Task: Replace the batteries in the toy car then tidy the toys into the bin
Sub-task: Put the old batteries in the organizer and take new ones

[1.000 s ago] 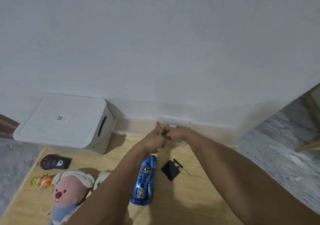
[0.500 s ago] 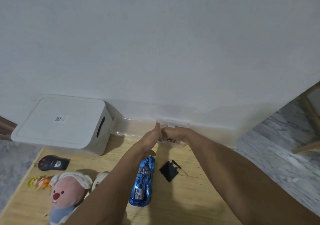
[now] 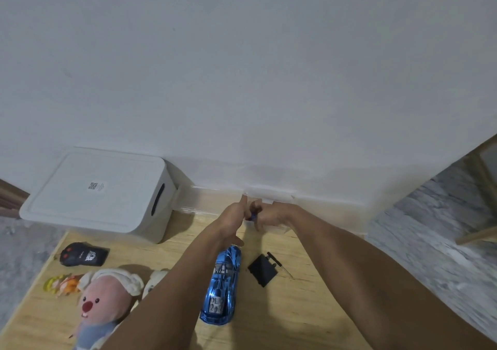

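Note:
The blue toy car point(image 3: 222, 287) lies on the wooden table under my left forearm. Its black battery cover point(image 3: 262, 269) and a small screwdriver point(image 3: 277, 262) lie just to its right. Both hands are at a clear plastic box point(image 3: 207, 201) that stands against the wall. My left hand point(image 3: 231, 215) has one finger stretched up against the box's lid. My right hand point(image 3: 271, 215) pinches a small dark blue object point(image 3: 252, 213), apparently a battery, between the two hands. The white lidded bin point(image 3: 94, 196) stands at the back left.
A black remote control point(image 3: 82, 254), a pink plush toy point(image 3: 103, 301), a small yellow-orange figure point(image 3: 60, 283) and a white plush point(image 3: 154, 282) lie at the left of the table. Grey floor lies beyond both table edges, with a wooden frame point(image 3: 481, 215) at the far right.
The hands have drawn slightly apart at the clear box, and a small dark blue object now shows at my right fingertips. The view has shifted a little.

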{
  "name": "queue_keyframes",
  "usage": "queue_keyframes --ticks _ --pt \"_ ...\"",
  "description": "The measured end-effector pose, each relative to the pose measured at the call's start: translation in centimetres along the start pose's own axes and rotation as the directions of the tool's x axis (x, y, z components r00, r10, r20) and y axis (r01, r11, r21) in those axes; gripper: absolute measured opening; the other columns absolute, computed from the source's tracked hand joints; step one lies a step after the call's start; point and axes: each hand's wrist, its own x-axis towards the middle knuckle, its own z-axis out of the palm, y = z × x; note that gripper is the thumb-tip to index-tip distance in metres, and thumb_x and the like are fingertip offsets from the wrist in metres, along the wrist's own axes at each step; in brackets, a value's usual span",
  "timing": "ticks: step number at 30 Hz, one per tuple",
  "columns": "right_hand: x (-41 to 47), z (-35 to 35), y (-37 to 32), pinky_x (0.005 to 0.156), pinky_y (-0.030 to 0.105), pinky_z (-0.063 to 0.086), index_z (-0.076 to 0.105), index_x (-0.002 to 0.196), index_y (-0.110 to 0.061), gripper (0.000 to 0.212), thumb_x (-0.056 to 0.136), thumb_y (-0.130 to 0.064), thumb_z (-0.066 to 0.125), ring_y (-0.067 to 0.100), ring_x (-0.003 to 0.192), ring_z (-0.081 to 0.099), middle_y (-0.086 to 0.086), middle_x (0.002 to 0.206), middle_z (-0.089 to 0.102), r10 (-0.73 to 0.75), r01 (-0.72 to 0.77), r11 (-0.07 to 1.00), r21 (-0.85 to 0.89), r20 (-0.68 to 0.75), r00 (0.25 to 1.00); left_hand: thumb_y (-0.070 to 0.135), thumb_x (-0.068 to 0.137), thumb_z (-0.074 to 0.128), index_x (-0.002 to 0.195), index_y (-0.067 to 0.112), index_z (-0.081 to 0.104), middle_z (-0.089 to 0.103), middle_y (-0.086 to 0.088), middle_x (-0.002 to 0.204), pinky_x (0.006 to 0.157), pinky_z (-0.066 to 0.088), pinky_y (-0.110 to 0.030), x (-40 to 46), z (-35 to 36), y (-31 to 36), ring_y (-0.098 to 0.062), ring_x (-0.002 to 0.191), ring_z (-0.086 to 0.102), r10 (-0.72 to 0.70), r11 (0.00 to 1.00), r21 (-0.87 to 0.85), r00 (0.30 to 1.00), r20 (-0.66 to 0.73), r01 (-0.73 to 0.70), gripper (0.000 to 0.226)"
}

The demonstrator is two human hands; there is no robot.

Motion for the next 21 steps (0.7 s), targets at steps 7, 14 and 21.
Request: queue_keyframes --ticks 7,14,21 --pt "0.4 0.3 0.4 0.104 0.045 0.039 0.048 0.131 -0.021 0.070 0.064 -0.005 0.064 0.025 0.121 0.046 0.001 0.123 0.054 -0.035 0.031 0.995 -0.096 -0.032 0.999 0.013 0.091 0.034 0.135 -0.003 0.043 0.033 -0.020 0.149 0.105 0.032 -0.065 0.3 -0.2 -0.2 -0.039 0.140 0.026 0.000 1.000 -0.005 1.000 -0.012 0.000 0.048" --pt "-0.8 0.4 0.7 0.100 0.029 0.030 0.037 0.143 -0.020 0.062 0.088 -0.019 0.065 0.021 0.128 0.043 0.000 0.141 0.047 -0.082 0.062 0.979 -0.193 -0.097 0.992 0.067 0.091 0.029 0.150 0.028 0.032 0.021 0.001 0.159 0.104 0.028 -0.055 1.1 -0.5 -0.7 -0.026 0.148 0.014 -0.014 1.000 -0.010 1.000 0.009 0.014 0.071" --pt "-1.5 0.7 1.8 0.092 0.026 0.040 0.057 0.126 -0.017 0.040 0.089 -0.026 0.067 0.024 0.114 0.056 0.006 0.123 0.062 -0.216 0.180 0.971 -0.156 -0.261 0.941 0.060 0.099 0.022 0.154 0.016 0.019 0.019 -0.004 0.161 0.106 0.033 -0.054 1.3 -0.2 -0.4 -0.026 0.148 0.016 0.000 0.998 -0.060 1.000 0.028 0.002 0.070"
